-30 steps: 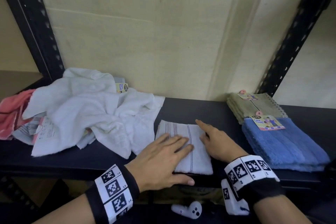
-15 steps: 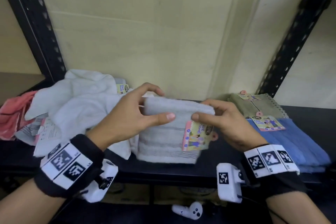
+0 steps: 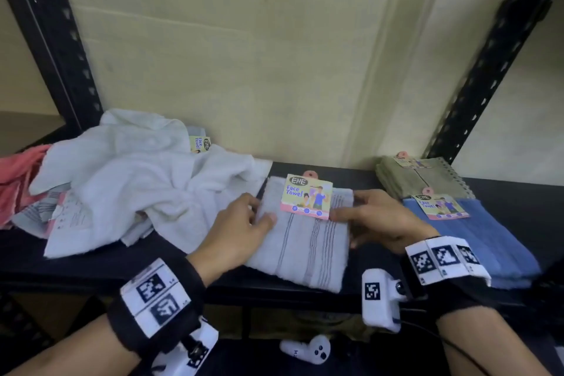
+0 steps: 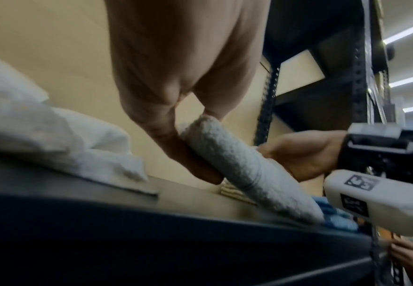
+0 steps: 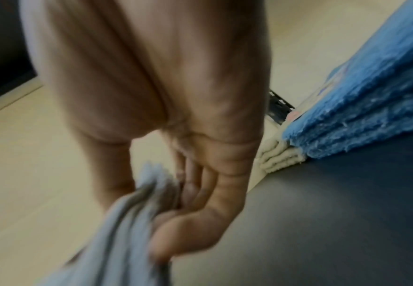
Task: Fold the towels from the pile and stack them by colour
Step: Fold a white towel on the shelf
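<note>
Head view: left of the left hand (image 3: pixel 241 232) sprawls the crumpled white terry towel pile (image 3: pixel 134 189) on the flat black metal shelf (image 3: pixel 320 169). Right of the right hand (image 3: pixel 381 223) lies a plush folded blue towel (image 3: pixel 476 241), with a folded olive ribbed towel (image 3: pixel 427 177) behind it. Between the hands, the folded grey towel with thin dark stripes (image 3: pixel 305 241), held up half a second ago, now lies nearly flat, its glossy square paper label (image 3: pixel 306 197) face-up. Both hands pinch its far corners, thumbs on top and fingers curled underneath; the left wrist view shows that edge slightly lifted.
</note>
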